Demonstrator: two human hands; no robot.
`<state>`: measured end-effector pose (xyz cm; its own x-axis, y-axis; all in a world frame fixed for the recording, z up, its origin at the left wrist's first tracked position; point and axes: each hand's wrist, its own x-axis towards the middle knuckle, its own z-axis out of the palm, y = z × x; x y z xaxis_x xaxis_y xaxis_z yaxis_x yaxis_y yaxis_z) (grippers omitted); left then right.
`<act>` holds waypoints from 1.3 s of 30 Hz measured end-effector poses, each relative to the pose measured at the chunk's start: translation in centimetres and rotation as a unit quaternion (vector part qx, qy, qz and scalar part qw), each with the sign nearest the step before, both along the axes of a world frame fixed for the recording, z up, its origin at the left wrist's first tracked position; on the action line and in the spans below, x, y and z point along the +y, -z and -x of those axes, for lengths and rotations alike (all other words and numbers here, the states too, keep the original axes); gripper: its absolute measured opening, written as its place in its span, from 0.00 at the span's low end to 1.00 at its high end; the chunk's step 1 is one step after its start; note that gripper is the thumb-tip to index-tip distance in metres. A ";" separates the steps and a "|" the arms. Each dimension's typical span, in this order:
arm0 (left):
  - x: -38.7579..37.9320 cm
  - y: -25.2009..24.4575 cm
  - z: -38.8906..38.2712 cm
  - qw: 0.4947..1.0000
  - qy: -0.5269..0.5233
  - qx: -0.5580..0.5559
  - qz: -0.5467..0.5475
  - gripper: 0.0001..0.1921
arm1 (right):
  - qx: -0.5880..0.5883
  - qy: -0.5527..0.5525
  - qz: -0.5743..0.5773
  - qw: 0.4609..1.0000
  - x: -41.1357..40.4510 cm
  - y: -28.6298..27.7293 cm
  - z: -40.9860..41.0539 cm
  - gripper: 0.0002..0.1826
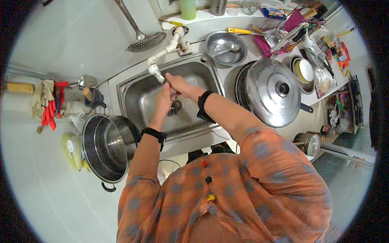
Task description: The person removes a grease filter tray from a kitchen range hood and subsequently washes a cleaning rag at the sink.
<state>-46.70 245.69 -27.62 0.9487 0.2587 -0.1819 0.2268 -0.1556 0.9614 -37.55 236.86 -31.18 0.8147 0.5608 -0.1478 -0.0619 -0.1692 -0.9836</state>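
Both my hands are together over the stainless steel sink [146, 100], just below the white plastic tap [155, 70]. Between my left hand [164, 100] and my right hand [180, 84] is a small, soft-looking pinkish item [173, 94]. My fingers largely cover it, so I cannot tell what it is. Below the hands, a dark drain fitting [175, 107] shows at the sink's bottom. Whether water runs from the tap is unclear. A black band circles each wrist.
A large open pot [104, 145] stands left of the sink. To the right sit a lidded pan [270, 91] and a metal bowl [226, 48] holding a spoon. A skimmer [146, 41] hangs on the wall behind, and red gloves [50, 112] hang at the left.
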 end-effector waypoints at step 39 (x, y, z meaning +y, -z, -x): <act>4.2 -2.6 1.0 0.931 -0.135 0.106 0.323 0.10 | 0.226 0.072 -0.080 0.968 -2.5 -5.6 1.0 0.10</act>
<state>-47.73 249.92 -25.05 0.7900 0.2551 -0.5576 0.3681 0.5299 0.7640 -38.57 234.40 -25.63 0.7588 0.4916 -0.4272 -0.5029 0.0254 -0.8640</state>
